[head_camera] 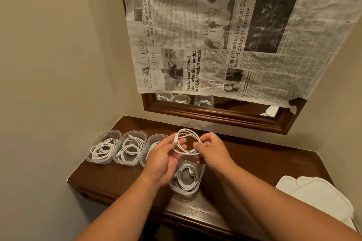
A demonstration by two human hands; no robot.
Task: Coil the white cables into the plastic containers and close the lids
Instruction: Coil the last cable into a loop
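Observation:
A white cable point(188, 140) is wound into a loose coil and held above the table between both hands. My left hand point(164, 159) pinches its left side, and my right hand point(212, 151) pinches its right side. Directly below stands an open clear plastic container point(201, 170) with a coiled white cable point(187, 178) inside. Three more open containers stand in a row to the left, each with coiled white cable: the far left point(92, 159), the middle one point(144, 137), and a third point(151, 141) partly hidden behind my left hand.
The dark wooden table point(264, 158) stands in a corner with walls at left and right. White lids point(315, 195) lie stacked at the table's right end. A wood-framed mirror point(215, 114), mostly covered by newspaper, hangs just behind the table.

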